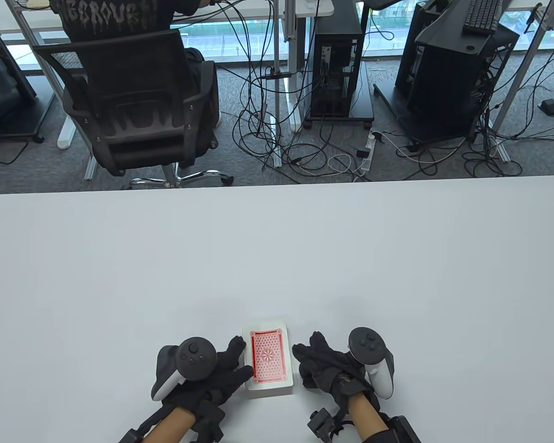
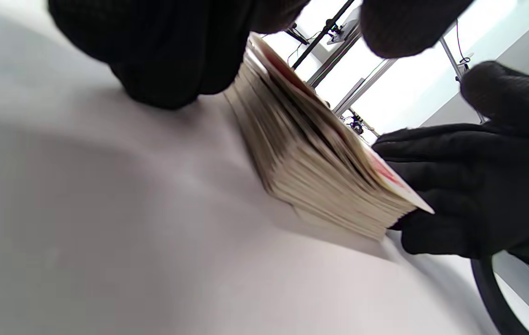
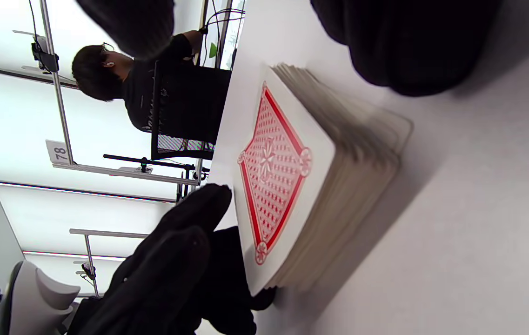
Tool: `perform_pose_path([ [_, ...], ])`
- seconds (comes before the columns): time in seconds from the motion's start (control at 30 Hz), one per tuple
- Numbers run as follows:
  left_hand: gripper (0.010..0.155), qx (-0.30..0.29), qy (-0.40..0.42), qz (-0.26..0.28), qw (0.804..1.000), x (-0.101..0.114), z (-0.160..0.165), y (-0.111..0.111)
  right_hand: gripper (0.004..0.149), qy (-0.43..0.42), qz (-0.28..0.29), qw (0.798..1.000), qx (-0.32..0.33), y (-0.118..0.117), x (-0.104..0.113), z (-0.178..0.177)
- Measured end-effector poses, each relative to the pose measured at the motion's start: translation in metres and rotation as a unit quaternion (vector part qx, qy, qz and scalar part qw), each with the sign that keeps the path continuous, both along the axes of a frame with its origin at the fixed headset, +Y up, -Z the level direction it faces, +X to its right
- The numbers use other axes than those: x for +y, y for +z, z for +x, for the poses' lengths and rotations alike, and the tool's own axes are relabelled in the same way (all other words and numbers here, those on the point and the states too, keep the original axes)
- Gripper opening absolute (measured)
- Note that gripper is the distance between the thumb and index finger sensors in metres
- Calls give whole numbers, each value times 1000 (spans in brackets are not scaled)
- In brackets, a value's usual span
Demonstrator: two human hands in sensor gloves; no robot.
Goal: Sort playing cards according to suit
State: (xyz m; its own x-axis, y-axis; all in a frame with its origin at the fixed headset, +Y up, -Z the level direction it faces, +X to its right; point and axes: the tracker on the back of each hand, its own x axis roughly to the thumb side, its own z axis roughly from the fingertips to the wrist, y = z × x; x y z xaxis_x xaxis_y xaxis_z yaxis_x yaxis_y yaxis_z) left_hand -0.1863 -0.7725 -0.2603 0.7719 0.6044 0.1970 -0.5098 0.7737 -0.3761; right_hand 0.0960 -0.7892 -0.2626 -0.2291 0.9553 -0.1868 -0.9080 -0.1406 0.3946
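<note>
White matte table, office chair and cables upper frame. Deck of playing cards: one squared stack, face down, red lattice back, cream edges, lower centre of frame. Left hand: relaxed, fingertips touching the deck's left side. Right hand: just beside the right edge; contact and grasp cannot be told. Sorting not begun; advise steadying the stack, peeling the top card alone.

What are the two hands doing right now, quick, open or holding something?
Left hand: open, fingertips against the deck's left edge.
Right hand: open, fingers loosely bent beside the deck's right edge; contact cannot be told.
</note>
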Motion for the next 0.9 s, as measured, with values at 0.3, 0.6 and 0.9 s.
perform_pose_path([
  [0.3, 76, -4, -8, -4, 1000, -5, 9, 0, 86, -13, -77, 995, 54, -17, 5, -18],
  [0.6, 65, 2, 2, -12, 1000, -6, 9, -3, 88, -7, -122, 992, 34, -34, -2, -29],
  [0.9, 63, 1, 9, -15, 1000, -8, 8, -5, 61, 77, -130, 989, 0, -42, -6, -37],
])
